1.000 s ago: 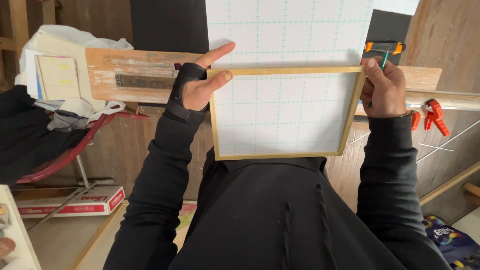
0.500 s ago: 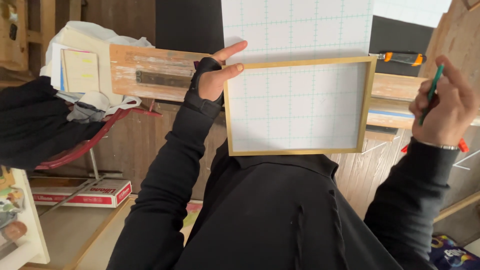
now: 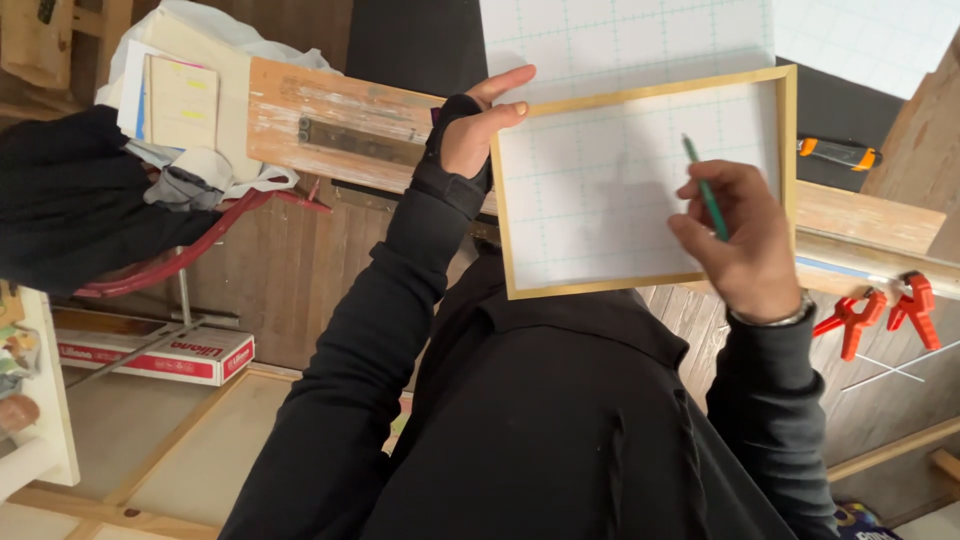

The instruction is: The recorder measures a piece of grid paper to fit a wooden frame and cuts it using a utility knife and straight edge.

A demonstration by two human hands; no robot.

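Gripping a gold-framed white grid panel (image 3: pixel 620 190) by its left edge, left hand (image 3: pixel 478 130), right hand (image 3: pixel 742 240) pinching a green pencil (image 3: pixel 706 190) over it, pencil tip hidden behind fingers, frame's lower right corner covered.

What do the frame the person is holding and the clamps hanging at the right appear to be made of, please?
The frame looks like light wood with a yellowish, matt finish; its thin mitred strips surround a white gridded sheet, probably paper or card. The clamps look like moulded plastic: uniform bright orange-red with a slight sheen. The left hand grips the frame's edge.
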